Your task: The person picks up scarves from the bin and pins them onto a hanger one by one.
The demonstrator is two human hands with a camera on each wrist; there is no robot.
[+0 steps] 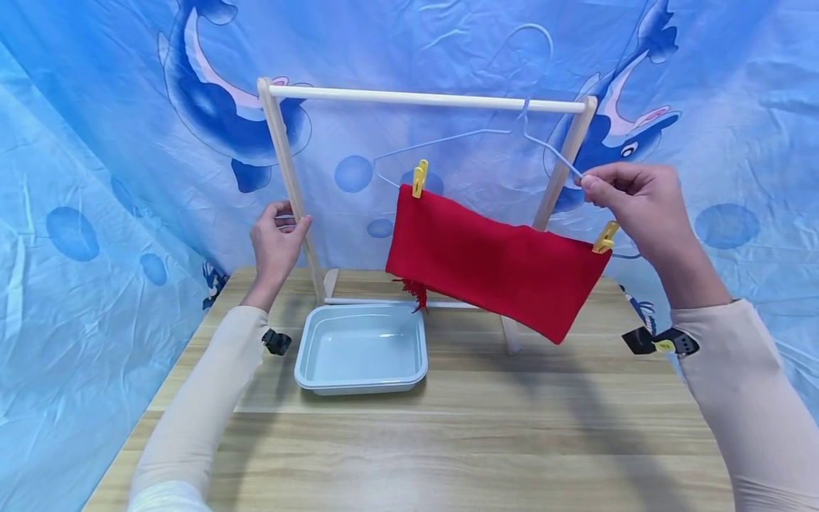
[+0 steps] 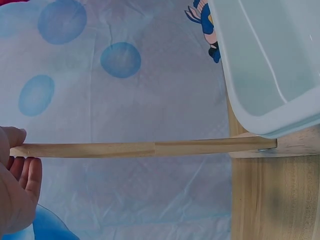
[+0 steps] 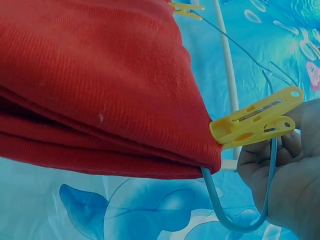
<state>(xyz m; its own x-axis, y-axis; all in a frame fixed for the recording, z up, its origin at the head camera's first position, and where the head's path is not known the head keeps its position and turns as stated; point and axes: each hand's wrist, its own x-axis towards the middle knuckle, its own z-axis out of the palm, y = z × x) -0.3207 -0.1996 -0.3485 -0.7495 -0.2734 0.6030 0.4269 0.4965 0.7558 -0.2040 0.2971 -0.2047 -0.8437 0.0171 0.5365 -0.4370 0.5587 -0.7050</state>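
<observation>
My left hand (image 1: 275, 242) holds the left wooden post (image 2: 125, 149) of a small drying rack, thumb on one side and fingers on the other. With my right hand (image 1: 646, 203) I pinch the right shoulder of a pale blue wire hanger (image 1: 441, 141). A folded red knit scarf (image 1: 493, 263) with fringe hangs from it, tilted down to the right. One yellow clothespin (image 1: 419, 179) clips its left end, another clothespin (image 3: 255, 117) its right end. The hanger's hook rises above the rack's white top bar (image 1: 384, 95); whether they touch, I cannot tell.
A light blue plastic basin (image 1: 365, 348) stands on the wooden table (image 1: 409, 455), in front of the rack's left foot. Blue curtains (image 1: 77, 142) with dolphins hang behind and at the sides. The rack's lower white bar (image 1: 448, 304) runs near the tabletop.
</observation>
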